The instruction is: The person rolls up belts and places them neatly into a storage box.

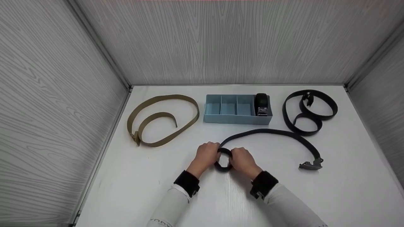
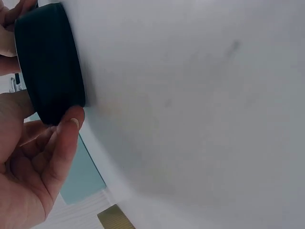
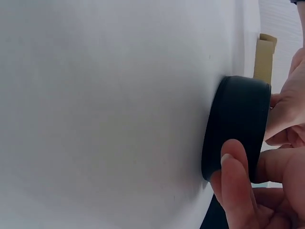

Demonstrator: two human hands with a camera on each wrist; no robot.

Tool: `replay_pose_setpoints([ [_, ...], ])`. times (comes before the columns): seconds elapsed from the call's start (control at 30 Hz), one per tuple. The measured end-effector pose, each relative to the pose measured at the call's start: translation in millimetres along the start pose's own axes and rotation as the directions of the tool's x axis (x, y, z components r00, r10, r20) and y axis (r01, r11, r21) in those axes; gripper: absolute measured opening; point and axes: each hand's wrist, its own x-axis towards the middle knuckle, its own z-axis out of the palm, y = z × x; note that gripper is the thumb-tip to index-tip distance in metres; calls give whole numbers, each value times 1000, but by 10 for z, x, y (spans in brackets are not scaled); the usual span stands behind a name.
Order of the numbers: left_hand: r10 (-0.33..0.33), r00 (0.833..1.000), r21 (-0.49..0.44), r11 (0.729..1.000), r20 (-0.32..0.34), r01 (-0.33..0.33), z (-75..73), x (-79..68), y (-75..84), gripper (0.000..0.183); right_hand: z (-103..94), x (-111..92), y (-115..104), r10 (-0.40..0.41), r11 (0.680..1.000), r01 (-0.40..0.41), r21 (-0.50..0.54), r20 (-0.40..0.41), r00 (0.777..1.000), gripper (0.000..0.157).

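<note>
A black belt (image 1: pixel 268 131) lies on the white table in front of the person, its near end wound into a ring-shaped coil (image 1: pixel 223 169). On the coil's left side the left hand (image 1: pixel 206 155) pinches the strap between thumb and fingers. Opposite it, the right hand (image 1: pixel 244 161) grips the right side the same way. Both wrist views show the coil's smooth outer band, the dark coil (image 2: pixel 50 62) and the same coil (image 3: pixel 236 121), standing on edge on the tabletop. The belt's far end curves right to a grey metal buckle (image 1: pixel 311 165).
A tan belt (image 1: pixel 167 138) lies loosely looped at left. Behind the hands is a blue divided box (image 1: pixel 236 119); its right compartment holds a rolled black belt with a buckle (image 1: pixel 261 102). Another black belt (image 1: pixel 285 110) lies looped at right. Grey wood-grain panels (image 1: pixel 233 44) enclose the table.
</note>
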Motion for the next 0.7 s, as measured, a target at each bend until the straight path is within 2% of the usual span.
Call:
replay_pose_setpoints([
  [0.13, 13, 1000, 5, 1000, -11, -13, -11, 19, 3, 19, -20, 49, 40, -106, 993, 105, -47, -10, 994, 16],
  [0.2, 20, 1000, 13, 1000, -14, -20, -3, 22, 7, 18, -25, 63, 59, -128, 991, 127, -49, -19, 992, 15],
  [0.27, 25, 999, 18, 1000, -22, -24, 13, 23, 11, 16, -31, 62, 74, -97, 995, 97, -34, -27, 995, 15],
  [0.4, 31, 998, 23, 999, -46, -30, 37, 26, 22, 12, -59, 43, 69, 27, 999, -26, 19, -32, 999, 17],
  [0.47, 34, 998, 27, 999, -50, -32, 39, 28, 28, 10, -71, 40, 57, 49, 999, -49, 7, -41, 998, 18],
  [0.57, 46, 998, 40, 998, -41, -45, 31, 33, 33, 5, -68, 53, 44, 2, 997, -7, -72, -69, 998, 18],
  [0.7, 66, 998, 39, 997, -25, -65, 17, 49, 32, 6, -32, 100, 50, -119, 976, 97, -193, -105, 987, 19],
])
